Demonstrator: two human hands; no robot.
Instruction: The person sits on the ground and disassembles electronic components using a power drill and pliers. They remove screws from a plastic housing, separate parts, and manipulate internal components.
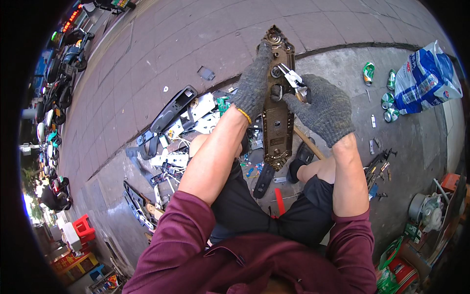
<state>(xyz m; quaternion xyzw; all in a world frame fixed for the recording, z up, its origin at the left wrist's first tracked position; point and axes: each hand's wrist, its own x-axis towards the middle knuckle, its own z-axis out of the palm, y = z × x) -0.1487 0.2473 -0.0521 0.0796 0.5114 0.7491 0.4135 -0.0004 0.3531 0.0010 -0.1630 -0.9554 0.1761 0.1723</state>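
Observation:
An ornate bronze-coloured door lock plate (277, 110) stands lengthwise before me, its back with round openings turned up. My left hand (253, 83), in a grey knit glove, is closed on its upper left edge. My right hand (324, 105), gloved alike, is closed around a silver-white pair of pliers (292, 77). The plier jaws reach a round opening in the plate's upper half; whether they grip anything there I cannot tell. Their handles are mostly hidden by the glove. Below the right hand, a wooden handle (309, 143) slants down from behind the plate.
Dismantled plastic and metal parts (169, 159) lie in a heap at left. A red-handled tool (279, 201) lies between my legs. Crushed green cans (387, 100) lie beside a blue-and-white bag (423, 81) at right. Metal pieces (377, 169) are piled below them.

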